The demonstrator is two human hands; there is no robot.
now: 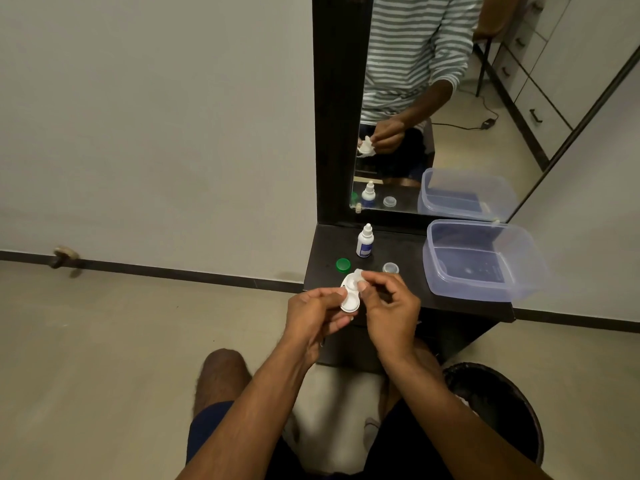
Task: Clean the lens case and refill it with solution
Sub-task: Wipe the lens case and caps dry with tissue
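Observation:
A white lens case with two round wells is held in my left hand, just in front of the dark shelf. My right hand pinches a small white wad of tissue against the case's upper well. A green cap and a clear cap lie on the shelf behind my hands. The white solution bottle with a blue label stands upright further back, its nozzle uncovered.
A clear plastic tub sits on the shelf's right side. A mirror rises behind the shelf. A dark round bin stands on the floor at my right. My knees are below the shelf.

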